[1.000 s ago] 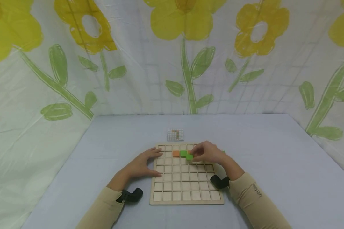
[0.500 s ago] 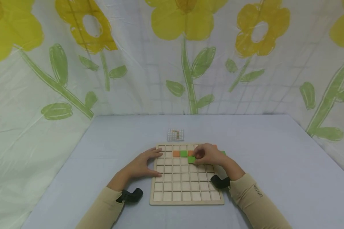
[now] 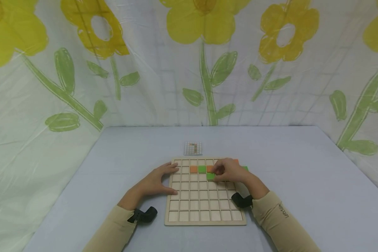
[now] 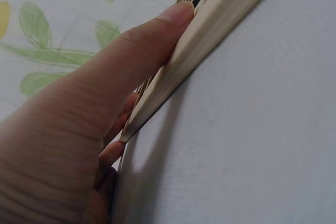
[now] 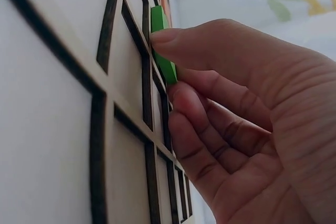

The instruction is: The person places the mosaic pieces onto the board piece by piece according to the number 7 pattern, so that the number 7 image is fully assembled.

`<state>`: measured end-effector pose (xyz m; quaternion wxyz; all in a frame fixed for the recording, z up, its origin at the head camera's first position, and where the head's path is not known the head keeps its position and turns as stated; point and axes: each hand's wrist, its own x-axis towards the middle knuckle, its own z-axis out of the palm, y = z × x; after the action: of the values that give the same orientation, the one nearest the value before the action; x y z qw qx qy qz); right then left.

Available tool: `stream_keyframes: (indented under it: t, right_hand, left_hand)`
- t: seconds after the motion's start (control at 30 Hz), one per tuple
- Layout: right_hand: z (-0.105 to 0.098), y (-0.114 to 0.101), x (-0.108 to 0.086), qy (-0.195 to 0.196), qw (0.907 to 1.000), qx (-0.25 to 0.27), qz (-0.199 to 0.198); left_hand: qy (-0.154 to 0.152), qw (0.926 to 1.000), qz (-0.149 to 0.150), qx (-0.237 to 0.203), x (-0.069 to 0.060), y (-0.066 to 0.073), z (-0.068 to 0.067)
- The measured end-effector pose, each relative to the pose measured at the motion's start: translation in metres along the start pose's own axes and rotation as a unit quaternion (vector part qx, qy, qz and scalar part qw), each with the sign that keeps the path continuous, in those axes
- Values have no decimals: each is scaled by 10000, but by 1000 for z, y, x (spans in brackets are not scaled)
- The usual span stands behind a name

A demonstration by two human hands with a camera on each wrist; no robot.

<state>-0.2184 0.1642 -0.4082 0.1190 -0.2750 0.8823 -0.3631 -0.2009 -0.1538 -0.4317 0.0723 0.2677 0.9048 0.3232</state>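
Note:
A wooden grid board [image 3: 205, 223] lies on the table. Its second row from the back holds an orange tile [image 3: 193, 169], a green tile [image 3: 202, 169] and a second orange tile [image 3: 209, 168] side by side. My right hand [image 3: 231, 170] pinches another green tile [image 3: 210, 176] between thumb and finger, at the cell in front of the second orange one; in the right wrist view this green tile [image 5: 164, 51] sits tilted against the grid ribs. My left hand [image 3: 154, 180] rests with spread fingers on the board's left edge, its thumb [image 4: 157, 32] on the rim in the left wrist view.
Behind the board lies a small printed grid card [image 3: 193, 148]. Partly hidden past my right hand are an orange tile [image 3: 236, 161] and a green tile [image 3: 246, 168]. A flowered cloth [image 3: 151, 87] hangs behind the table.
My right hand has moved slightly right and down with the green tile, which now lies at the cell in front of the second orange tile. My left hand has stayed still.

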Motion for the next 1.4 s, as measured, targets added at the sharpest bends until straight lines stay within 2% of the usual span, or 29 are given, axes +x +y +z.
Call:
stream_keyframes:
  t: [0.77, 1.03, 1.23, 1.4]
  right_hand:
    - [-6, 2, -1, -27, 10000, 7, 70]
    - [-27, 7, -9, 367, 9988, 139, 277]
    - [-40, 17, -15, 717, 9963, -66, 466]
    - [-46, 27, -18, 770, 9938, -230, 770]
  left_hand:
    - [-78, 9999, -116, 68, 1, -1, 0]
    - [-47, 9999, -67, 107, 0, 0, 0]
    - [-60, 9999, -109, 116, 1, -1, 0]
    - [-63, 9999, -114, 98, 0, 0, -1]
